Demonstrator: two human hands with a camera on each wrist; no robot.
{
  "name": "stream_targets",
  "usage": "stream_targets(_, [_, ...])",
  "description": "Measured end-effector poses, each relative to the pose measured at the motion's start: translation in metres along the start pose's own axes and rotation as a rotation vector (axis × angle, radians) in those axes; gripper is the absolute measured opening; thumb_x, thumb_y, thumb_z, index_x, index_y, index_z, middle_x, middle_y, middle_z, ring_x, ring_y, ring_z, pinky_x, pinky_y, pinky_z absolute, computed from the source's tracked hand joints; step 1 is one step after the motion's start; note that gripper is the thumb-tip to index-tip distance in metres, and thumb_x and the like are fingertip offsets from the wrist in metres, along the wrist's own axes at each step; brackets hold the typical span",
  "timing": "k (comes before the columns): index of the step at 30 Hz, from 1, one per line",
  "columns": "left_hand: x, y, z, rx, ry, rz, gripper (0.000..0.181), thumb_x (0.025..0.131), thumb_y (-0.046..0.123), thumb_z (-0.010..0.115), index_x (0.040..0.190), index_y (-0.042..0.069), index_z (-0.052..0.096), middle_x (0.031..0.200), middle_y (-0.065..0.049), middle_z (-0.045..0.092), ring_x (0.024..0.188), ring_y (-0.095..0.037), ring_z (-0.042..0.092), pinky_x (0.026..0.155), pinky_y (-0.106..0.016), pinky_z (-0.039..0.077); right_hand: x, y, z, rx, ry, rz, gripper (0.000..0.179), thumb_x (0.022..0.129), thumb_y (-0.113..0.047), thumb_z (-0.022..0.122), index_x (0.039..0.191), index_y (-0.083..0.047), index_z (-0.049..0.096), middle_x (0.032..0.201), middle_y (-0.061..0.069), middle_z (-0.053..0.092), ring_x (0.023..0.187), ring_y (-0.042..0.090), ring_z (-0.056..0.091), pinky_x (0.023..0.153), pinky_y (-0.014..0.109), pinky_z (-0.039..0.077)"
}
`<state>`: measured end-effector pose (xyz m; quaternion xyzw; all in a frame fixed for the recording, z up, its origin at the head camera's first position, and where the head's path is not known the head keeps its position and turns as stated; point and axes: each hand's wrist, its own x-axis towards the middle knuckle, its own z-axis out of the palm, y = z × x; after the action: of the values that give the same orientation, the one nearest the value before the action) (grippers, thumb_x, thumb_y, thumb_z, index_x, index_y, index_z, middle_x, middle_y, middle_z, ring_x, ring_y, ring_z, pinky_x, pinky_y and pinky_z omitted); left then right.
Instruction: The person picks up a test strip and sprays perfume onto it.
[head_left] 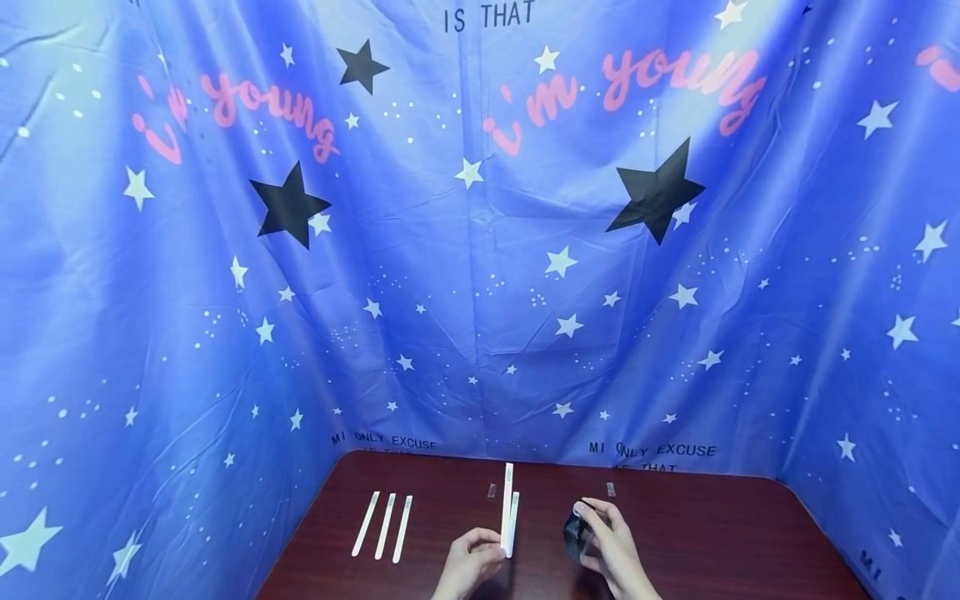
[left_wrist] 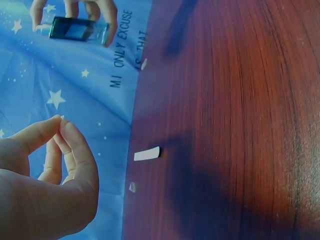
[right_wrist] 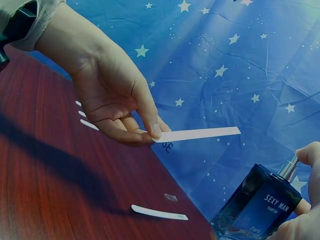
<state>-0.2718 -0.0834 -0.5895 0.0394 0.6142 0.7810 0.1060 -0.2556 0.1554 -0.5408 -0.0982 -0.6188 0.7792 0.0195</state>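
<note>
A white perfume test strip (head_left: 507, 500) is pinched at one end between the thumb and fingertips of my left hand (head_left: 474, 560). It is held above the table, pointing away from me. My right hand (head_left: 617, 546) grips a dark blue glass perfume bottle (right_wrist: 257, 202), with a finger on its silver sprayer (right_wrist: 288, 166). "SEXY MAN" is printed on the bottle. In the right wrist view, the strip's free end points toward the bottle, with a gap between them. Another white strip (left_wrist: 146, 153) lies on the table below the held one.
Three more white strips (head_left: 385, 527) lie side by side on the left of the dark red wooden table (head_left: 712, 542). Small clear pieces (head_left: 492, 491) lie near the back edge. A blue star-printed curtain (head_left: 420, 250) encloses the table at the back and sides.
</note>
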Motion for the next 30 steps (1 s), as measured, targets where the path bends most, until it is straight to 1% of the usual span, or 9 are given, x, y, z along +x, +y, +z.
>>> stream_targets(3, [-0.002, 0.0, 0.005, 0.012, -0.013, 0.002, 0.036, 0.083, -0.005, 0.064, 0.111, -0.023, 0.049, 0.072, 0.01, 0.067, 0.068, -0.001, 0.063, 0.063, -0.014, 0.054, 0.0, -0.002, 0.002, 0.001, 0.005, 0.0, 0.044, 0.094, -0.031, 0.065, 0.126, -0.005, 0.05, 0.098, -0.005, 0.059, 0.085, 0.014, 0.066, 0.071, 0.041, 0.058])
stream_targets(5, [-0.003, 0.0, 0.008, 0.019, -0.021, 0.003, 0.041, 0.084, -0.004, 0.064, 0.114, -0.024, 0.045, 0.071, 0.01, 0.067, 0.067, 0.0, 0.063, 0.063, -0.014, 0.055, 0.001, -0.002, 0.004, 0.002, 0.007, 0.0, 0.038, 0.094, -0.03, 0.066, 0.122, -0.009, 0.053, 0.097, -0.006, 0.06, 0.084, 0.014, 0.066, 0.07, 0.04, 0.058])
stream_targets(10, [-0.003, 0.0, 0.013, 0.017, -0.036, 0.012, 0.042, 0.083, -0.004, 0.064, 0.114, -0.025, 0.044, 0.071, 0.011, 0.067, 0.067, 0.0, 0.063, 0.063, -0.014, 0.054, 0.002, -0.004, 0.005, 0.012, 0.0, -0.004, 0.03, 0.095, -0.03, 0.065, 0.117, -0.012, 0.055, 0.096, -0.007, 0.059, 0.083, 0.013, 0.065, 0.07, 0.04, 0.058])
stream_targets(16, [-0.004, 0.0, 0.017, -0.003, -0.074, 0.018, 0.038, 0.083, -0.004, 0.066, 0.111, -0.023, 0.049, 0.071, 0.01, 0.067, 0.067, -0.001, 0.064, 0.063, -0.015, 0.055, 0.004, -0.003, 0.008, 0.022, -0.008, 0.001, 0.03, 0.096, -0.029, 0.064, 0.117, -0.01, 0.054, 0.097, -0.007, 0.057, 0.083, 0.013, 0.064, 0.071, 0.041, 0.058])
stream_targets(24, [-0.008, 0.002, 0.024, -0.01, -0.104, 0.034, 0.044, 0.082, -0.004, 0.066, 0.112, -0.027, 0.043, 0.072, 0.01, 0.067, 0.067, 0.001, 0.063, 0.064, -0.015, 0.055, 0.004, -0.005, 0.011, 0.0, 0.002, -0.001, 0.04, 0.096, -0.031, 0.065, 0.123, -0.006, 0.05, 0.098, -0.007, 0.058, 0.083, 0.013, 0.064, 0.071, 0.04, 0.058])
stream_targets(30, [-0.011, 0.003, 0.031, -0.02, -0.12, 0.021, 0.044, 0.083, -0.006, 0.065, 0.113, -0.028, 0.042, 0.073, 0.01, 0.067, 0.071, -0.001, 0.064, 0.068, -0.017, 0.058, 0.005, -0.006, 0.014, 0.003, 0.002, -0.017, 0.043, 0.096, -0.028, 0.064, 0.125, -0.002, 0.048, 0.098, -0.005, 0.056, 0.082, 0.012, 0.065, 0.071, 0.041, 0.058])
